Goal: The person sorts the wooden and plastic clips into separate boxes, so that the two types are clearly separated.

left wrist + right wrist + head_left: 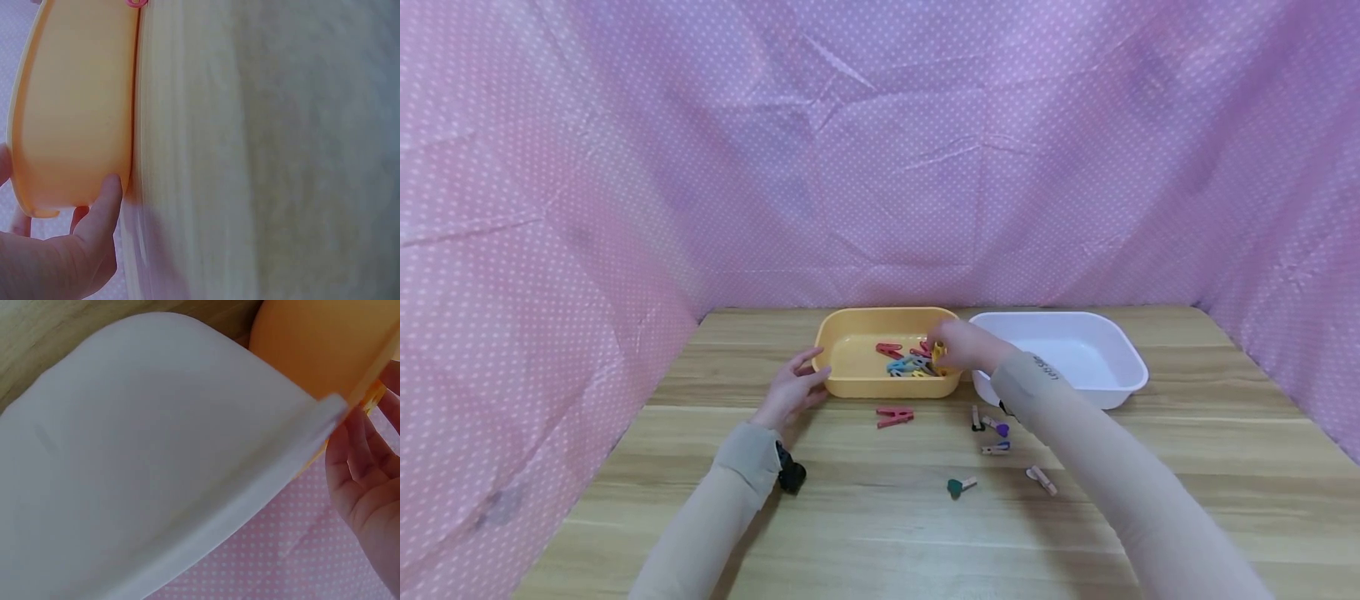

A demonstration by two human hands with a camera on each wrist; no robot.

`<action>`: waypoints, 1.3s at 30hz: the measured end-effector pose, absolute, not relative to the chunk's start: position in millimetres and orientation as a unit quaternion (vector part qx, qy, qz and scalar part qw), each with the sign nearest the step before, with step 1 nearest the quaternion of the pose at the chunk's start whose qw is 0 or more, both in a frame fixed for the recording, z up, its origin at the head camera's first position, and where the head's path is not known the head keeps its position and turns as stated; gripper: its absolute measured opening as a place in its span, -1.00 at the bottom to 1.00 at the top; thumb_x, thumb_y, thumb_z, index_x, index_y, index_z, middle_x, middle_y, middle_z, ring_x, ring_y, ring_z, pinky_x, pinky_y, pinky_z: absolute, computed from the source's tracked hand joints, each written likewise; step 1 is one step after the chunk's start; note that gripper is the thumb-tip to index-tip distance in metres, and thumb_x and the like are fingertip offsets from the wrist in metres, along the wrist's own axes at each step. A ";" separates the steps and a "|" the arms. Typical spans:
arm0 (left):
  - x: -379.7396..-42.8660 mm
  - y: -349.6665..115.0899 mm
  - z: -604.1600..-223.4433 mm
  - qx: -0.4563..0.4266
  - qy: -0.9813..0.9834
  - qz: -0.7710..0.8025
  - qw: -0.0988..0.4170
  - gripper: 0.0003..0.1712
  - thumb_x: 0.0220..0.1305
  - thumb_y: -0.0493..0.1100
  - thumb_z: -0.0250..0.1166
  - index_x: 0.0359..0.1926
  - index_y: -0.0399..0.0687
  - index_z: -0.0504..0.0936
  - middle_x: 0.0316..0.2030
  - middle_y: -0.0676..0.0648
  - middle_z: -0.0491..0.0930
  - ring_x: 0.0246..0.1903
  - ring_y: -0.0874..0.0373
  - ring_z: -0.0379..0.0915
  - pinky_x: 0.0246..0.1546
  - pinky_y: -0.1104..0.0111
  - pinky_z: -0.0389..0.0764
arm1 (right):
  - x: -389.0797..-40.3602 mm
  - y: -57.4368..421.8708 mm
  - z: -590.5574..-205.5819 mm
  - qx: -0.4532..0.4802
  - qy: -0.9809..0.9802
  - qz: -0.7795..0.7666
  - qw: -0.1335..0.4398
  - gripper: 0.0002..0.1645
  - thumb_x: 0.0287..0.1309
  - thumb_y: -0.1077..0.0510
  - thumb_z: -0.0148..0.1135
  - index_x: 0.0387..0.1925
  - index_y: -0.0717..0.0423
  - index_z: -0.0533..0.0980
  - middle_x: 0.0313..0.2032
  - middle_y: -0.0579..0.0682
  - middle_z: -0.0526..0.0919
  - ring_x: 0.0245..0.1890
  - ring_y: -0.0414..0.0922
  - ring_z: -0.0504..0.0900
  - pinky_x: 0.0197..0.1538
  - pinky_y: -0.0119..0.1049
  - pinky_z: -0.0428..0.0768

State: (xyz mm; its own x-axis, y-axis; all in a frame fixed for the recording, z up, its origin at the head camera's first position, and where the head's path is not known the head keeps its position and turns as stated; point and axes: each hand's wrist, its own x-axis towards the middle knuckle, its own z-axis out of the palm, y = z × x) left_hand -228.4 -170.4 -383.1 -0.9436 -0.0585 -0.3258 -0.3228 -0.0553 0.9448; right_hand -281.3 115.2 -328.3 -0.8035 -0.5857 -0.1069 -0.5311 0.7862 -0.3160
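Across the wooden table (850, 533), a white tray (1097, 358) stands just beside a yellow tray (865, 388), perhaps so both stay within easy reach. The left hand (792, 390) rests relaxed fingers against the yellow tray's end, probably steadying it. At its opposite end, the right hand (966, 344) pinches a yellow clip (373, 397), clearer from the right wrist; only the head view shows the coloured clips (898, 367) lying inside.
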 end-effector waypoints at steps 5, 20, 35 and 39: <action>-228.8 -169.5 -382.2 -0.137 0.683 0.711 0.093 -0.37 0.34 -0.31 0.14 0.39 0.02 0.23 0.18 -0.23 0.25 0.01 0.03 0.39 0.12 0.20 0.48 | -281.6 112.5 -332.4 -0.274 0.945 -0.135 0.119 -0.69 0.07 0.24 0.32 -0.09 0.17 0.60 -0.16 0.07 0.56 -0.21 -0.05 0.49 -0.01 -0.13 0.55; -228.4 -169.2 -383.0 -0.138 0.690 0.704 0.096 -0.37 0.34 -0.30 0.15 0.39 0.02 0.23 0.20 -0.24 0.25 -0.06 0.09 0.42 0.13 0.19 0.48 | -270.2 116.7 -322.8 -0.296 0.934 -0.178 0.091 -0.64 0.15 0.20 0.27 -0.01 0.20 0.57 -0.07 0.14 0.59 -0.23 -0.07 0.52 -0.09 -0.18 0.58; -227.0 -169.1 -382.6 -0.134 0.686 0.708 0.094 -0.37 0.35 -0.30 0.12 0.40 0.01 0.21 0.22 -0.26 0.22 -0.03 0.06 0.41 0.13 0.21 0.48 | -243.5 108.6 -323.9 -0.364 0.906 -0.210 0.039 -0.71 0.12 0.20 0.31 -0.09 0.14 0.59 -0.13 0.07 0.60 -0.20 0.01 0.56 -0.17 -0.28 0.58; -225.9 -169.2 -382.5 -0.132 0.687 0.708 0.094 -0.37 0.35 -0.30 0.12 0.40 0.00 0.21 0.24 -0.27 0.21 0.00 0.04 0.40 0.17 0.16 0.45 | -236.8 106.7 -324.1 -0.362 0.903 -0.226 0.057 -0.70 0.14 0.20 0.30 -0.06 0.14 0.59 -0.09 0.08 0.59 -0.15 0.02 0.57 -0.10 -0.25 0.59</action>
